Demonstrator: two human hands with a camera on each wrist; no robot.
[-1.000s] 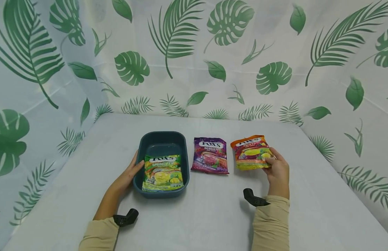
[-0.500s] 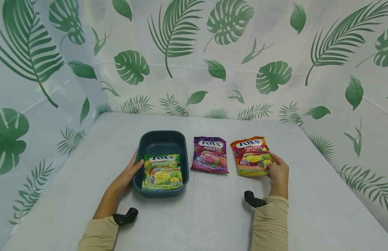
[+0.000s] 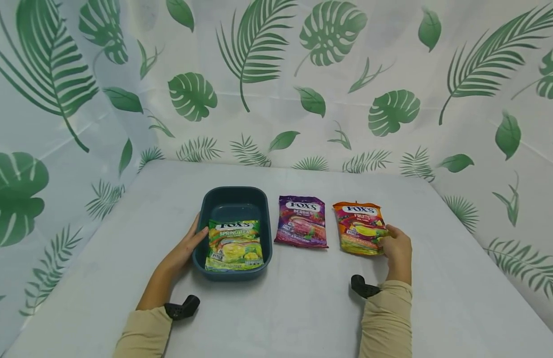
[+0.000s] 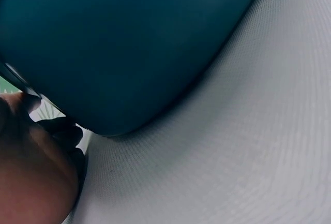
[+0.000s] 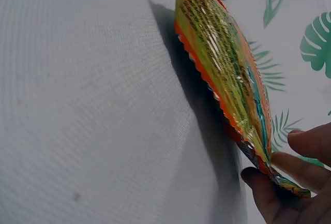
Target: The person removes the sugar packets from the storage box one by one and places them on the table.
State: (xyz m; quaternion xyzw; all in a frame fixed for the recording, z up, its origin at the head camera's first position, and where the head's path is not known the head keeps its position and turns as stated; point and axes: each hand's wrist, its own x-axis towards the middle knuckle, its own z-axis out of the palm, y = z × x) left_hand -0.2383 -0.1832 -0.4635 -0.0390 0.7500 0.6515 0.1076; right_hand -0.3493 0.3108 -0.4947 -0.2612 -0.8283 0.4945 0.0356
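Right of the blue tub (image 3: pixel 233 276), past the berries pack (image 3: pixel 302 223), we've got the fruits pack (image 3: pixel 359 228) edge-pinched in our right grip (image 3: pixel 396 247), while our left grip (image 3: pixel 184 247) just hooks the tub's rim (image 3: pixel 234 188), probably to steady it.

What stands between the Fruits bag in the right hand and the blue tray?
The purple Berries bag lies on the table between the Fruits bag and the blue tray. Nothing else visible blocks that line; a Spring Tea bag takes up the tray's near part.
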